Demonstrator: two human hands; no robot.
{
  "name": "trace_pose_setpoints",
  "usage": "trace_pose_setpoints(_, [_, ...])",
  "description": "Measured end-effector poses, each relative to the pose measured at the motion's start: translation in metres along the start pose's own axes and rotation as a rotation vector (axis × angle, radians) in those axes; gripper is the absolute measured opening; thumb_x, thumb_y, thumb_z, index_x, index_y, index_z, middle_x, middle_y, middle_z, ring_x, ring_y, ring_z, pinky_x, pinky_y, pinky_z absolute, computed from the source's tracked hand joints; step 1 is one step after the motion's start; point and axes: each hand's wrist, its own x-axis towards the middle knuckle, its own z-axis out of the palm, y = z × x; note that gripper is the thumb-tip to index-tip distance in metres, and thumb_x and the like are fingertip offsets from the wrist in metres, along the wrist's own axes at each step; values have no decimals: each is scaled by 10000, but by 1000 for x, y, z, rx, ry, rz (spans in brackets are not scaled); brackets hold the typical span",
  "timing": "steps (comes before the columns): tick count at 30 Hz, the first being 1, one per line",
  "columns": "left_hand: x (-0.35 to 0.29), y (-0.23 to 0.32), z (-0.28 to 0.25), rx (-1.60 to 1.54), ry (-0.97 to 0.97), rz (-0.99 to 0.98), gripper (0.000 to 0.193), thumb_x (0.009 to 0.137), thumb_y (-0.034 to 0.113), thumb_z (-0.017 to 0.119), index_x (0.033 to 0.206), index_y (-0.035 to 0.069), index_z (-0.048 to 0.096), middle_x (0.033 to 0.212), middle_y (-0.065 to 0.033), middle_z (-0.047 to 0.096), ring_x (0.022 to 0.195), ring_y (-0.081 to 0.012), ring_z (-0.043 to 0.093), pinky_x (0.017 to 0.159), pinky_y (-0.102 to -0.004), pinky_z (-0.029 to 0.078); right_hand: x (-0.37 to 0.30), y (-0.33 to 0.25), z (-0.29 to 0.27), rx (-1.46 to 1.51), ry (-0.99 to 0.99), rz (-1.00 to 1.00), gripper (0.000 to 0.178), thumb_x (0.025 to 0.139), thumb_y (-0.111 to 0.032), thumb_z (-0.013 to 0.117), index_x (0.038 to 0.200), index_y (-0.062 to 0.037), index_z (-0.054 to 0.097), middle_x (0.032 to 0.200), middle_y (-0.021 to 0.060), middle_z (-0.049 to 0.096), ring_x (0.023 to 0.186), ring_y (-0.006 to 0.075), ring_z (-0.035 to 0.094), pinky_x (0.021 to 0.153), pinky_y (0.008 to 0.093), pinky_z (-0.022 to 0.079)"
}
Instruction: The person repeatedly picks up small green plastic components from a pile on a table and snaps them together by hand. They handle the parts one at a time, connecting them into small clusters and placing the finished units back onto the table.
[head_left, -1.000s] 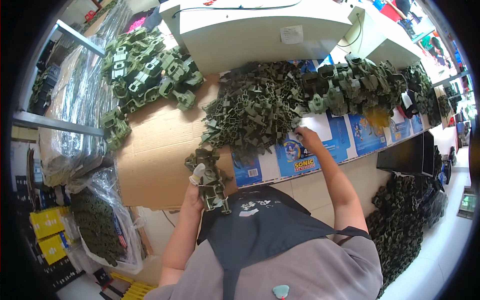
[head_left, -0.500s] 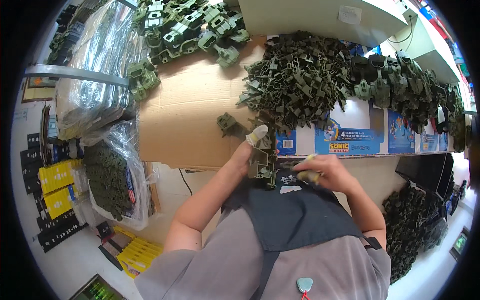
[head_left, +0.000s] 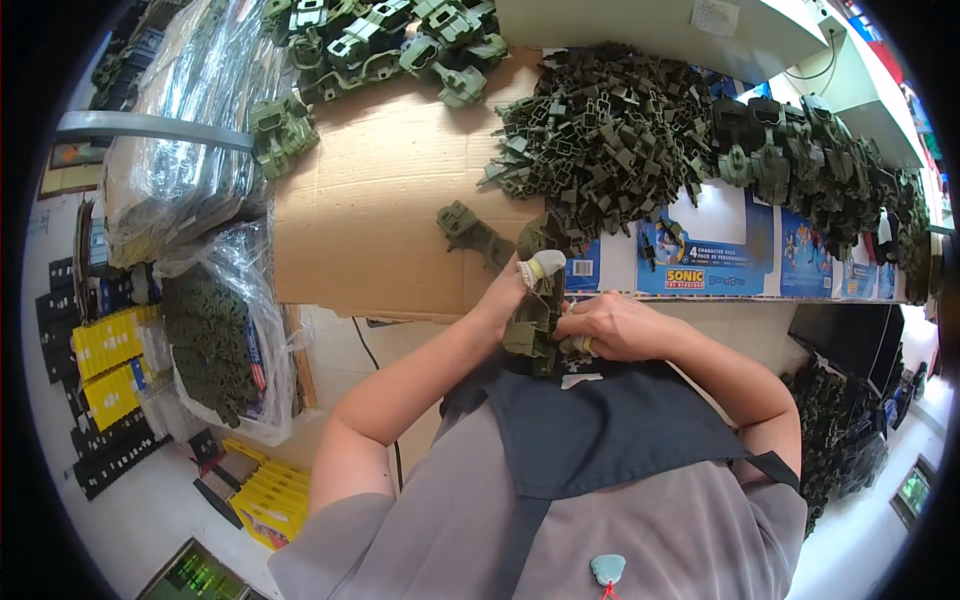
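Observation:
A long olive-green moulded plastic part (head_left: 527, 335) is held upright in front of my apron, over the near edge of the table. My left hand (head_left: 538, 270) is closed round its upper section, with a white cover on the thumb. At its lower right side, my right hand (head_left: 622, 325) has bent fingers pressed against the part, also with pale covers on some fingers. Whether a small piece is between those fingertips is hidden. Just beyond my left hand, another green plastic part (head_left: 470, 232) lies on the cardboard (head_left: 385, 210).
A big heap of small dark green plastic pieces (head_left: 610, 140) covers the back middle. More green parts (head_left: 400, 45) lie at the far left, and a row of them (head_left: 790, 150) at the right. Blue printed card (head_left: 705, 255) lines the table's front edge. Plastic-wrapped stacks (head_left: 180, 150) stand left.
My right hand has moved left and in against the held part, from a spot apart from it. My left hand and the part have shifted slightly right in the picture.

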Motion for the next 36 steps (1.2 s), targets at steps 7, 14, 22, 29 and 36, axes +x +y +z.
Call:
trace_pose_setpoints(7, [-15,-9,-5,-78,86,123,280,934,278,365,1077,72,489,927,-77,589,839,-179,606,702,-325,535,14,0,7,68,-68,-32,305,629,21,511,921,-47,568,789,160,585,757,330,578,652,427,443])
trace_pose_setpoints(14, [-46,12,-66,-147,229,121,323,896,281,447,1138,72,400,951,-94,573,805,-205,612,649,-341,535,49,20,14,212,171,7,380,681,-63,576,1058,-92,546,907,179,562,888,331,544,746,402,437])
trace_pose_setpoints(22, [-61,29,-99,-129,490,604,381,923,402,331,1180,128,395,980,-79,560,857,-214,589,713,-369,522,118,101,99,-33,482,221,685,779,-181,615,1357,-163,247,1229,193,422,1090,311,448,924,388,353])
trace_pose_setpoints(29, [-37,36,-45,14,291,684,486,887,141,469,1302,138,216,1193,-112,441,1029,-214,515,836,-357,487,76,7,29,579,426,129,696,824,-186,582,1378,-70,177,1385,167,280,1279,270,270,1005,314,256])
trace_pose_setpoints(36, [-12,24,-30,198,240,862,578,825,150,576,1305,145,255,1226,-74,439,1070,-206,492,879,-344,448,55,-10,29,255,495,204,708,810,-142,570,1377,-68,152,1322,252,318,1211,390,328,974,370,305])
